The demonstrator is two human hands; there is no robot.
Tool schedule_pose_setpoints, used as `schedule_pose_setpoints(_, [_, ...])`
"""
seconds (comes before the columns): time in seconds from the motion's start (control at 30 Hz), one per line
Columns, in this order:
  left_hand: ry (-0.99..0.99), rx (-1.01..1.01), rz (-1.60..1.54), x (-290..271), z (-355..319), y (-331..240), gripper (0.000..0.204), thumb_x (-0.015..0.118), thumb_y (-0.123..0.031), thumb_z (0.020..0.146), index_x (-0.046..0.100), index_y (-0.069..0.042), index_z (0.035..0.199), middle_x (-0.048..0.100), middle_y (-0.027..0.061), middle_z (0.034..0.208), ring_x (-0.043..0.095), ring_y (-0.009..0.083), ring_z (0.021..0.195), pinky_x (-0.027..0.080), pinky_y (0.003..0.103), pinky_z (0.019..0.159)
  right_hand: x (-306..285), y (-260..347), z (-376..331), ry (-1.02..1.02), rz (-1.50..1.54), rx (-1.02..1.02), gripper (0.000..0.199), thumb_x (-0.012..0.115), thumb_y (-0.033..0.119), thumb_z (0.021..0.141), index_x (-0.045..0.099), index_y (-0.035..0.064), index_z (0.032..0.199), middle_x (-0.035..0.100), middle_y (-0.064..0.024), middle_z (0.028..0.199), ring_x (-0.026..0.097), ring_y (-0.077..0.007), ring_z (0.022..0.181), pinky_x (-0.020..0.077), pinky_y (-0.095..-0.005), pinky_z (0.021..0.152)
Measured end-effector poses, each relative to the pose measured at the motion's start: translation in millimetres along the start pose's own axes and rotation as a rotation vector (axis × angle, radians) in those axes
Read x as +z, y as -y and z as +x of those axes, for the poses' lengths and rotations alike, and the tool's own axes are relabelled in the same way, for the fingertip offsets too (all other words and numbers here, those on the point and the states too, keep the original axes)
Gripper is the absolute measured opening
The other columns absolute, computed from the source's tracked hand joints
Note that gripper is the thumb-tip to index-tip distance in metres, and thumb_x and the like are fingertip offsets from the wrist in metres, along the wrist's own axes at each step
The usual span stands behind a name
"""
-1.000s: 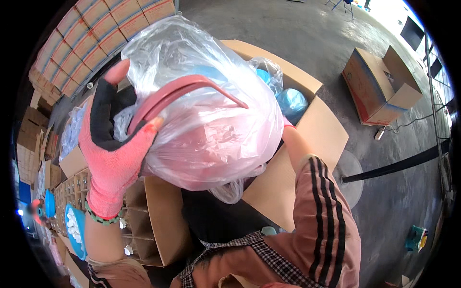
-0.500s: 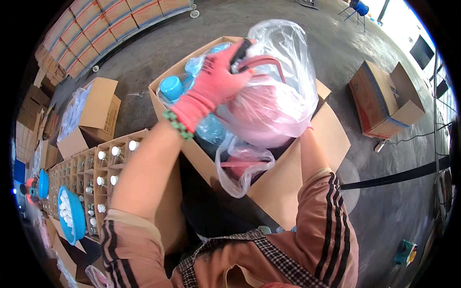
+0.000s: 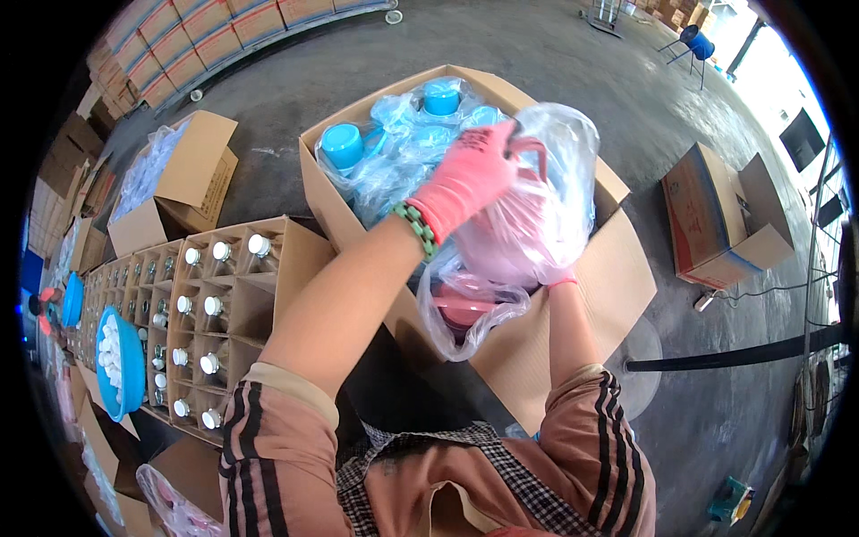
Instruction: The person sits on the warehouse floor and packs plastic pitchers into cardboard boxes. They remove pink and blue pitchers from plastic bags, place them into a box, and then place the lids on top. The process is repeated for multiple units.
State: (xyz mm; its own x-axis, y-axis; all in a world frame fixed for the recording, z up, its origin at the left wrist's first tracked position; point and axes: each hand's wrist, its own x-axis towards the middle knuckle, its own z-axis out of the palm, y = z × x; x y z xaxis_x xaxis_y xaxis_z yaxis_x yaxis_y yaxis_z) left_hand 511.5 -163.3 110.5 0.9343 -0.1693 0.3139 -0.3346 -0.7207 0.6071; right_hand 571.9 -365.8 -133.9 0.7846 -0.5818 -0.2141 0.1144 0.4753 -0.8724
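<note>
**First inspector:** Where do we find the pink handled container (image 3: 501, 237), and how is it gripped?

**Second inspector:** We find it in a clear bag (image 3: 573, 134), over the right part of the open carton's (image 3: 617, 268) mouth. The left hand (image 3: 470, 174) appears closed on its handle (image 3: 534, 150). The right hand (image 3: 562, 276) is largely hidden at the bag's lower right; we cannot tell whether its fingers are wide or narrow.

**First inspector:** What handling do we advise?

**Second inspector:** In our judgement, the two hands should share the load: one firm on the handle, the other supporting the body from below. We would gather the loose plastic, since slack film could slip against a glove or snag on a flap. We would also spare the red piece (image 3: 461, 309) just below from pressure.

**First inspector:** Our counts, working outward?

**Second inspector:** Pink handled container, one; red piece, one. Blue round lids (image 3: 343, 145): two stand out clearly; film prevents our counting the rest. In the nearest divided carton (image 3: 304, 251), we count nine white-capped bottles (image 3: 259, 245). Blue basins (image 3: 139, 367): two, the nearer heaped with white caps (image 3: 109, 353) beyond our count. Well apart on the right, one open brown box (image 3: 689, 210).
</note>
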Motion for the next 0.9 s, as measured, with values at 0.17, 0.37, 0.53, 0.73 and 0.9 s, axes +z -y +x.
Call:
schedule_pose_setpoints(0.17, [-0.003,-0.014,-0.257,10,-17,-11,0.045,0.059,-0.02,0.069,0.048,0.0,0.109,0.053,0.0189,0.104,0.051,0.0297,0.097,0.04,0.033,0.083,1,39,-47,0.184,0.182,-0.08,0.074,0.063,0.025,0.069,0.021,0.0024,0.126,0.029,-0.0123,0.126,0.033,-0.0246,0.114,0.0294,-0.0371,0.094])
schedule_pose_setpoints(0.37, [0.336,0.054,-1.043,2,-38,-17,0.041,0.06,-0.014,0.073,0.048,-0.003,0.111,0.052,0.0068,0.104,0.049,0.0156,0.096,0.037,0.026,0.085,23,158,-169,0.904,-0.723,-0.917,0.082,0.07,0.025,0.061,0.025,0.0026,0.126,0.03,-0.0178,0.126,0.033,-0.0325,0.115,0.0301,-0.0422,0.093])
schedule_pose_setpoints(0.53, [-0.054,-0.223,-1.288,3,-31,51,0.035,0.05,-0.017,0.082,0.045,-0.005,0.114,0.05,0.0056,0.108,0.049,0.0169,0.099,0.039,0.028,0.085,49,165,-172,0.712,-1.13,-1.124,0.063,0.069,0.017,0.058,0.04,-0.0006,0.111,0.026,-0.0255,0.126,0.032,-0.0421,0.112,0.0325,-0.0444,0.089])
schedule_pose_setpoints(0.73, [0.104,-0.07,-0.71,55,-104,53,0.046,0.046,-0.026,0.082,0.038,-0.001,0.12,0.037,0.0151,0.124,0.039,0.0287,0.11,0.03,0.033,0.095,85,171,-212,0.813,-1.383,-1.284,0.064,0.067,0.02,0.058,0.042,0.002,0.115,0.028,-0.0232,0.127,0.034,-0.0412,0.11,0.0297,-0.0455,0.091])
schedule_pose_setpoints(0.9, [0.436,0.049,-0.572,27,-117,65,0.047,0.051,-0.019,0.077,0.039,-0.005,0.12,0.036,0.0144,0.125,0.037,0.0313,0.112,0.029,0.033,0.095,69,176,-199,0.815,-1.307,-1.051,0.052,0.067,0.019,0.059,0.049,-0.0008,0.104,0.029,-0.0253,0.125,0.033,-0.0438,0.109,0.0285,-0.0468,0.091])
